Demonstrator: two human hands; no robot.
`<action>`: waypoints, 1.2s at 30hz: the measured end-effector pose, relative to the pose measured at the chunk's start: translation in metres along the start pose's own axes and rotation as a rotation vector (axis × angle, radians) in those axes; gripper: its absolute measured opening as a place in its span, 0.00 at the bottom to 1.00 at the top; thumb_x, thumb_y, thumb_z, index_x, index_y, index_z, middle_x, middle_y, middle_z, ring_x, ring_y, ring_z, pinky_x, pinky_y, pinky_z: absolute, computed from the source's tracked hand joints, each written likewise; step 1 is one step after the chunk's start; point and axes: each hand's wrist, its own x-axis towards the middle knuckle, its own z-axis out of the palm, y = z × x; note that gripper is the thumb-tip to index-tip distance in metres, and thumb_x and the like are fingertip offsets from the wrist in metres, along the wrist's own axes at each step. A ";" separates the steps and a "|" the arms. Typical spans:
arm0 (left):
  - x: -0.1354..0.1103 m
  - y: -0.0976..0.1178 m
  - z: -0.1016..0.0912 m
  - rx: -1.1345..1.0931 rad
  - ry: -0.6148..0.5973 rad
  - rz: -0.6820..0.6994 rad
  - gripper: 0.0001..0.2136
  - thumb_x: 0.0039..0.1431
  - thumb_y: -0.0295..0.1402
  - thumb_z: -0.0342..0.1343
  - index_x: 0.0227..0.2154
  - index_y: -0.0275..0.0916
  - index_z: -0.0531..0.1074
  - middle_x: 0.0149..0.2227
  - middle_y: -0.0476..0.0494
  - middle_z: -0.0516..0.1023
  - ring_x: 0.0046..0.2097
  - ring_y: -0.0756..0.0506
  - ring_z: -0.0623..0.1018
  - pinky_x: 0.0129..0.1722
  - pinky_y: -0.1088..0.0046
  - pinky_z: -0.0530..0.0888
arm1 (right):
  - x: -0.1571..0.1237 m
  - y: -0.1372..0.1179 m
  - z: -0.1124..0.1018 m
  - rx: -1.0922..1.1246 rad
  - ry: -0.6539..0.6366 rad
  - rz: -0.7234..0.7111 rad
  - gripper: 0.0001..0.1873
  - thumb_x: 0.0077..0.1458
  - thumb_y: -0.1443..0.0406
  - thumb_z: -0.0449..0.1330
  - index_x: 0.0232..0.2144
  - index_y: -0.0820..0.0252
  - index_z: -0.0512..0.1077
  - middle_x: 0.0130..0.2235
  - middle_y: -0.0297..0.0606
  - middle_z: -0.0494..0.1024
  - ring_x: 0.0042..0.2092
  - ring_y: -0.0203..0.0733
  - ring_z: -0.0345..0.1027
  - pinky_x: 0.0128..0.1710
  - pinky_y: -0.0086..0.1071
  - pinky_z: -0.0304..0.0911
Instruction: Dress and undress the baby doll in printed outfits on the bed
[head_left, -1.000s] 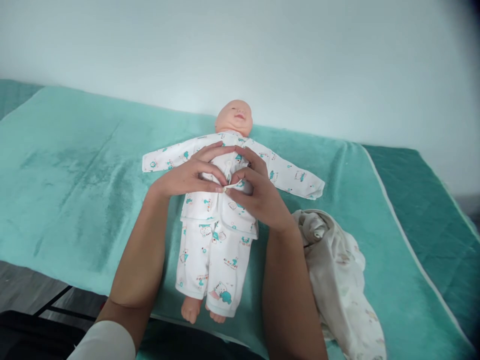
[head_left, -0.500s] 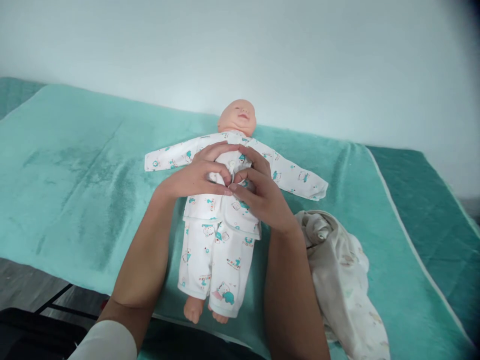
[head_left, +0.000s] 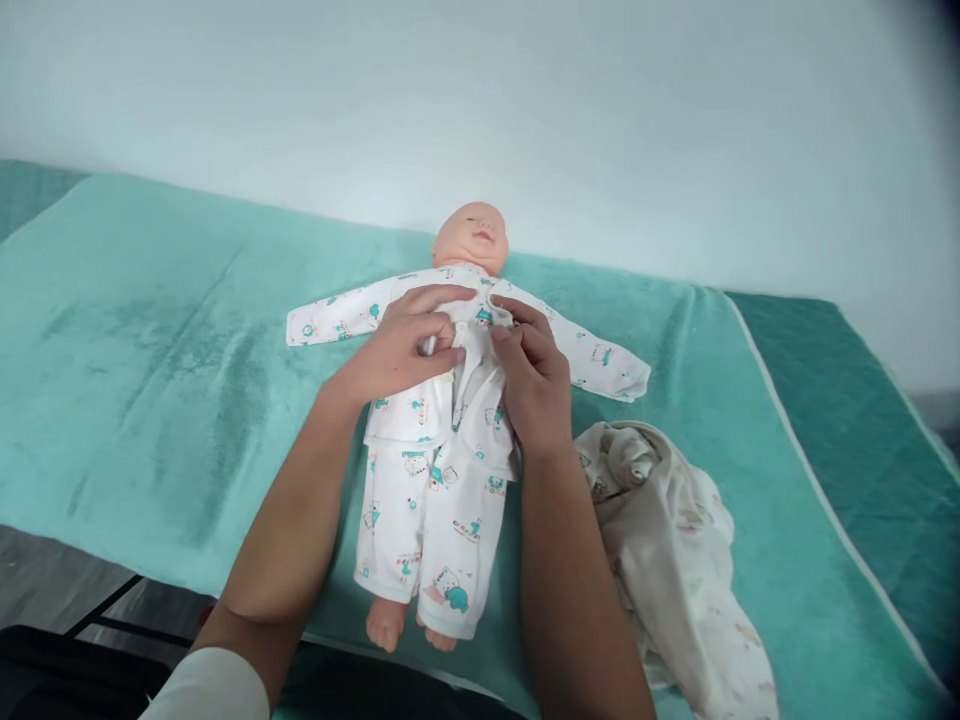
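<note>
A baby doll (head_left: 470, 235) lies on its back on a teal blanket (head_left: 165, 360), dressed in a white top (head_left: 420, 400) and trousers (head_left: 420, 530) printed with teal animals. Both my hands rest on its chest. My left hand (head_left: 397, 345) pinches the left edge of the top's front opening. My right hand (head_left: 532, 375) pinches the right edge, fingers curled. The lower part of the top's front gapes a little between my hands. The doll's sleeves stretch out to both sides and its bare feet stick out near the blanket's front edge.
A crumpled cream garment (head_left: 667, 550) lies on the blanket right of the doll, beside my right forearm. A darker green quilted cover (head_left: 862, 420) shows at the far right. A pale wall (head_left: 525, 110) rises behind. Dark floor and a frame show at lower left.
My hands have drawn slightly apart and moved up the chest. The top's front, held together before, now gapes below my fingers.
</note>
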 end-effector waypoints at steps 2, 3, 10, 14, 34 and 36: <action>0.001 0.002 0.007 0.023 0.096 -0.017 0.10 0.61 0.30 0.61 0.28 0.41 0.63 0.67 0.44 0.70 0.68 0.38 0.70 0.70 0.49 0.66 | 0.001 0.004 0.002 -0.009 0.056 0.031 0.19 0.61 0.57 0.62 0.24 0.57 0.61 0.59 0.41 0.73 0.63 0.50 0.66 0.66 0.46 0.62; 0.002 0.003 0.010 0.033 0.135 -0.023 0.09 0.59 0.29 0.61 0.30 0.42 0.64 0.67 0.42 0.70 0.68 0.38 0.70 0.69 0.49 0.67 | 0.001 0.005 0.003 -0.007 0.078 0.049 0.17 0.58 0.58 0.63 0.25 0.57 0.62 0.59 0.41 0.73 0.61 0.50 0.67 0.64 0.45 0.63; 0.005 0.001 0.017 0.166 0.319 -0.071 0.08 0.55 0.23 0.57 0.33 0.42 0.66 0.53 0.41 0.79 0.58 0.39 0.76 0.61 0.56 0.71 | 0.006 0.011 0.001 -0.002 0.299 0.159 0.16 0.46 0.60 0.63 0.39 0.57 0.72 0.38 0.33 0.74 0.36 0.37 0.66 0.40 0.33 0.65; 0.005 -0.011 0.009 0.013 0.500 -0.229 0.06 0.56 0.24 0.56 0.31 0.42 0.67 0.40 0.47 0.80 0.45 0.44 0.79 0.49 0.64 0.75 | 0.012 0.017 -0.015 -0.012 0.314 0.218 0.17 0.42 0.61 0.61 0.37 0.58 0.75 0.35 0.32 0.73 0.32 0.35 0.66 0.35 0.32 0.65; -0.004 -0.060 -0.023 -0.178 1.076 -0.544 0.20 0.42 0.17 0.47 0.37 0.41 0.70 0.44 0.47 0.77 0.40 0.49 0.76 0.43 0.71 0.71 | 0.011 0.023 -0.027 0.003 0.084 0.263 0.26 0.49 0.57 0.65 0.51 0.55 0.74 0.41 0.35 0.78 0.38 0.42 0.70 0.39 0.37 0.68; -0.007 -0.060 -0.021 -0.051 1.038 -0.496 0.20 0.42 0.16 0.47 0.37 0.41 0.72 0.44 0.47 0.78 0.43 0.48 0.76 0.49 0.68 0.72 | 0.017 0.036 -0.046 -0.068 0.137 0.357 0.26 0.46 0.58 0.66 0.49 0.57 0.75 0.40 0.37 0.78 0.38 0.45 0.71 0.40 0.40 0.69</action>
